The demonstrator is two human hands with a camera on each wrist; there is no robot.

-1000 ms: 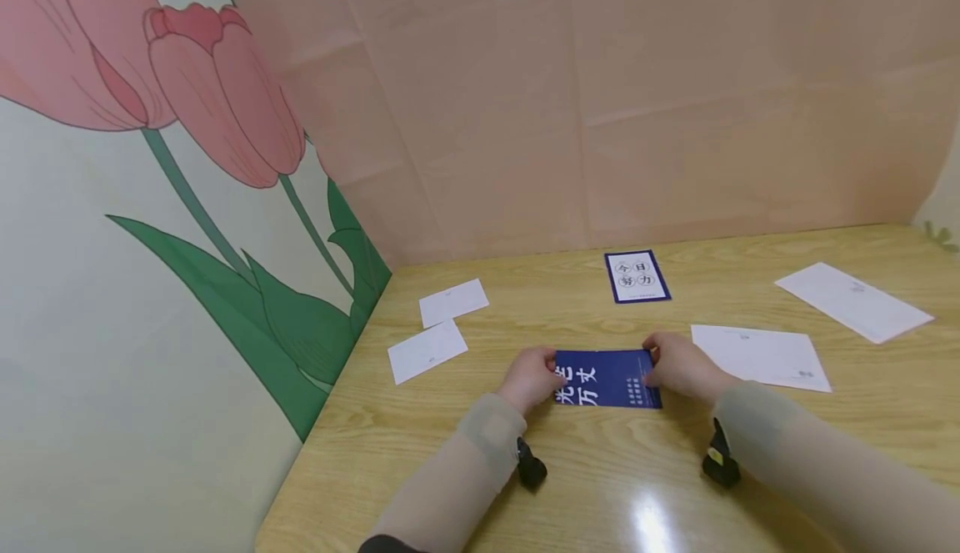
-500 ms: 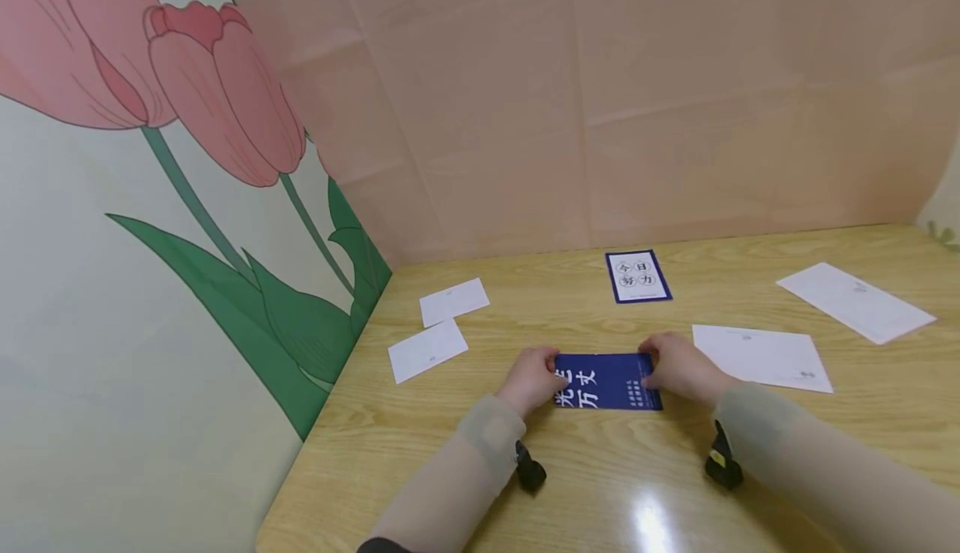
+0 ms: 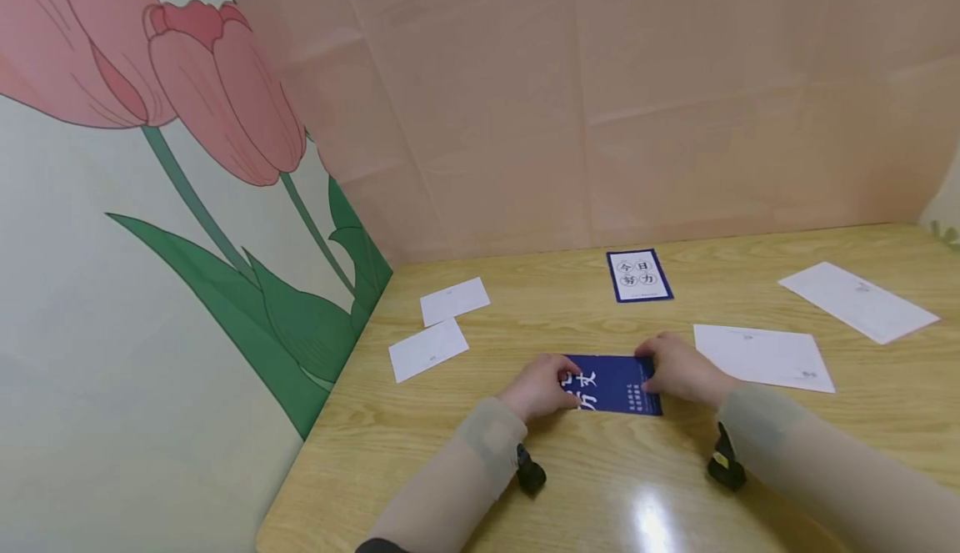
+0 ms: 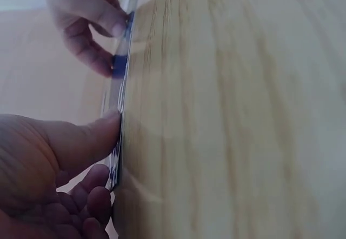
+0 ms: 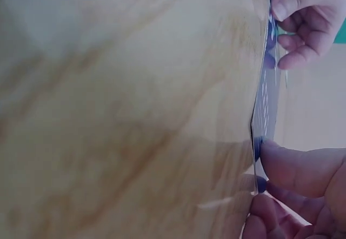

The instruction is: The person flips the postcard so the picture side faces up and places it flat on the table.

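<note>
A blue card with white Chinese characters lies lengthwise across the wooden table in front of me. At its left end my left hand holds it, thumb toward the near edge and fingers toward the far edge, covering part of the big characters. My right hand grips the right end in the same way. From the left wrist side, the left thumb presses at the card's edge, low over the tabletop. The right wrist view has the right thumb against the card, which looks slightly bent there.
Beyond the blue card lies a white card with a blue border. Two white cards lie at the left, the nearer one meeting the farther one. At the right are two larger white cards, one close to my right hand, another farther back.
My left hand has slid right along the blue card and now covers more of its characters. The right hand has shifted slightly left, and the card sits a little nearer me.
</note>
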